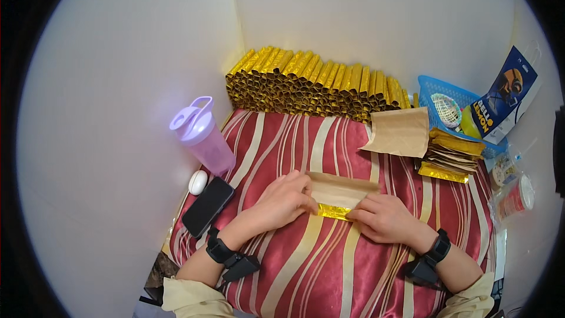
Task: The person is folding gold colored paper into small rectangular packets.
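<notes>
A sheet of brown paper (338, 188) with a shiny gold front edge lies on the striped red cloth in front of me. My left hand (285, 199) pinches its left end, fingers bent over the edge. At the right end, the fingers and thumb of my right hand (384, 217) close on the gold strip (334, 211), which looks folded or rolled up toward me. The paper's far edge curls upward. Past my right hand rests another brown sheet (400, 132), beside a stack of gold-and-brown sheets (450, 156).
Many gold paper tubes (312, 85) are piled along the back wall. On the left stand a purple shaker bottle (203, 135), a white rounded case (198, 182) and a black phone (208, 206). A blue basket (432, 91) and clear plastic packages (515, 197) are at the right.
</notes>
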